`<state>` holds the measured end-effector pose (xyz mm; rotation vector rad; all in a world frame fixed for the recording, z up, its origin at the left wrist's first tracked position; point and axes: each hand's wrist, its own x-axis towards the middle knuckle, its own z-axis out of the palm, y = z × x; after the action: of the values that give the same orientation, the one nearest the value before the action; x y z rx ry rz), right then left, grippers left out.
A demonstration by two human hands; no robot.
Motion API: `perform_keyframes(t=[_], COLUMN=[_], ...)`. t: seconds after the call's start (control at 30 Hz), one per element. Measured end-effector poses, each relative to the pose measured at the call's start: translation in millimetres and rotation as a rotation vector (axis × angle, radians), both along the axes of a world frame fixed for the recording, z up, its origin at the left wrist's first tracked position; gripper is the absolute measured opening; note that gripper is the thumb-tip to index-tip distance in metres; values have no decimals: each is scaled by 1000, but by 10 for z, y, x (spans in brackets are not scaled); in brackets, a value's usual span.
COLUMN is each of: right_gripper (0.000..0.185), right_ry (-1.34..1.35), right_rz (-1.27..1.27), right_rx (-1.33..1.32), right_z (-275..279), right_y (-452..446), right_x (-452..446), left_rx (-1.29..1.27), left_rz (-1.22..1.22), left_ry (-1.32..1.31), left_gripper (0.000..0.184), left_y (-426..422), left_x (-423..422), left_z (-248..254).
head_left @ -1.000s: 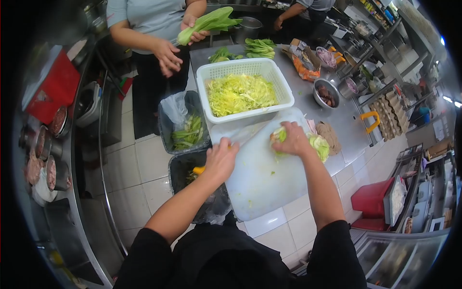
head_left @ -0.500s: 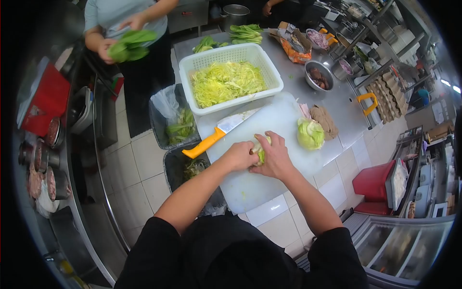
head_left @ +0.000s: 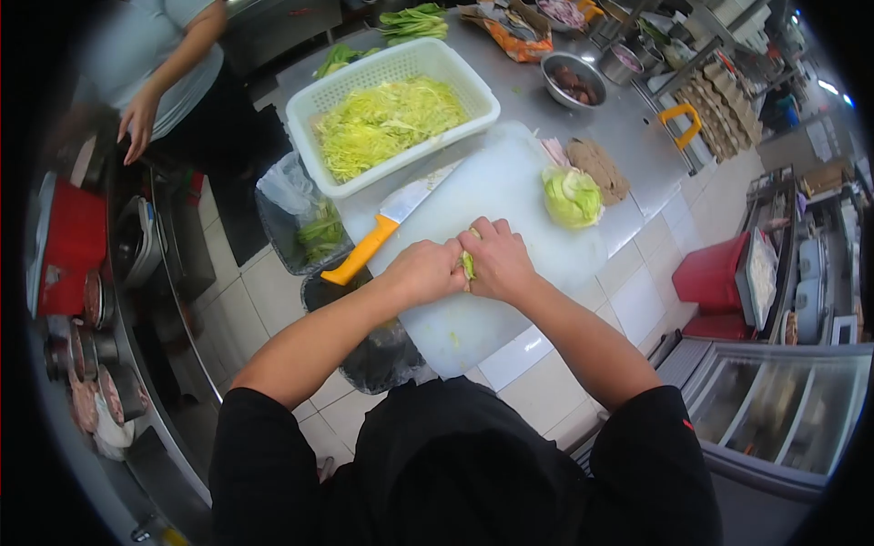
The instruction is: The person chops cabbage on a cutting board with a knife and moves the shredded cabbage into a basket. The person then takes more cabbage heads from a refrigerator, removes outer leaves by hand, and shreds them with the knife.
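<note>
Over the white cutting board (head_left: 528, 246), my left hand (head_left: 423, 273) and my right hand (head_left: 497, 262) are closed together around a small pale green piece of cabbage (head_left: 468, 266). Most of the piece is hidden by my fingers. A knife (head_left: 387, 226) with a yellow handle lies on the left part of the board, its blade angled away from me. To the right, a round cabbage (head_left: 572, 197) rests at the board's edge, apart from my hands. Beyond the board stands a white perforated basket (head_left: 319, 179) of shredded cabbage (head_left: 391, 123).
Lined bins (head_left: 300, 237) stand left of the board. A metal bowl (head_left: 573, 82) with brown pieces, a crumpled brown bundle (head_left: 598, 170) and leafy greens (head_left: 412, 25) sit on the steel table (head_left: 637, 136). Another person (head_left: 168, 82) stands at the far left.
My view has shifted and turned. My hands are closer together, covering more of the cabbage piece. The other person's hands no longer show the leafy greens they held.
</note>
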<state>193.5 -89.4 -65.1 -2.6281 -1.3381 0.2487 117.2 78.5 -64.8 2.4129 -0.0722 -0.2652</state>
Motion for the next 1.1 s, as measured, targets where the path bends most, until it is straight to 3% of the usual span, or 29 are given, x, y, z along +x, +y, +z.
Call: perform_keyframes(t=[0.13,0.23,0.33,0.43,0.53,0.63,0.73,0.83,0.93,0.97,1.07,1.1], right_gripper=[47,45,42,38,43,45,34,29,27,26,33,29], right_ry=[5,-24,-105,-171,-129,-53,-38,-68,-137,-156,-213,-242], right_rz=[-77,-114,-97,-13,7,-80,-149,-153,-128,-134,-22,19], right_rx=[-35,46,187,275,158,22,16,62,216,277,235,285], right_z=[37,-23,-104,-134,-119,-63,-71,-94,-146,-193,-276,-261], right_y=[55,33,0,-28,-9,58,138,81,62,37,-16,0], right_x=[-92,-149,-181,-212,-230,-271,-304,-348,-360,-400,-409,-392], left_rx=[30,-482,-858,-936,-845,45,192,110,-704,-857,-1027,-953], left_rz=[98,344,530,513,434,-60,-137,-94,370,473,512,437], left_ry=[-52,534,630,761,735,-37,30,7,630,660,782,778], left_gripper=[30,23,18,20,21,26,33,28,22,19,20,22], left_y=[-41,22,-5,43,77,104,75,101,95,48,75,99], left_x=[-95,-12,-79,-167,-178,-204,-168,-131,-209,-271,-390,-390], left_z=[-17,160,80,77,9,16,137,28,62,96,55,79])
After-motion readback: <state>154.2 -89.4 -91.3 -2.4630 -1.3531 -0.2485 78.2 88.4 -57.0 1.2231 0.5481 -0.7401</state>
